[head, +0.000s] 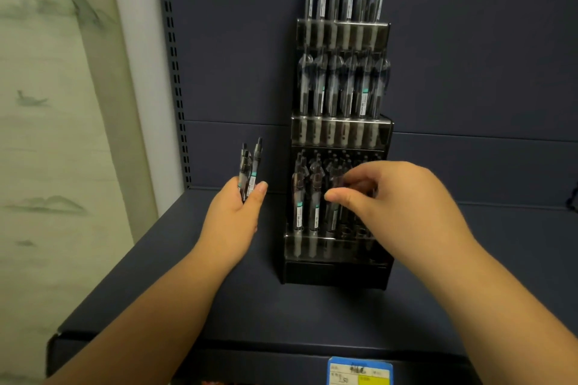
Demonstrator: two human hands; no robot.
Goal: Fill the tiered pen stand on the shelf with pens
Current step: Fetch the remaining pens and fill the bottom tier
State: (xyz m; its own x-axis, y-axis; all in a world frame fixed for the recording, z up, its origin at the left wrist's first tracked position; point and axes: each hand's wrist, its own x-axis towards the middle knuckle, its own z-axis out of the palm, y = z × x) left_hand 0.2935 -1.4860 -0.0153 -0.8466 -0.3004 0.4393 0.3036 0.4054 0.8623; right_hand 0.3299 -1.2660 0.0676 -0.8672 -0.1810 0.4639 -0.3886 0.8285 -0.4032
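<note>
Standing on dark matte shelf (312,316), glossy black stepped stand (339,262): top 2 tiers full w/ clear-barrel pens. Right hand (397,200) pinches pen (334,212) at bottom tier, hiding slots on its right side. Left hand (234,216), beside stand, grips spare pens (250,172). Price label (359,372) at shelf front edge.
</note>
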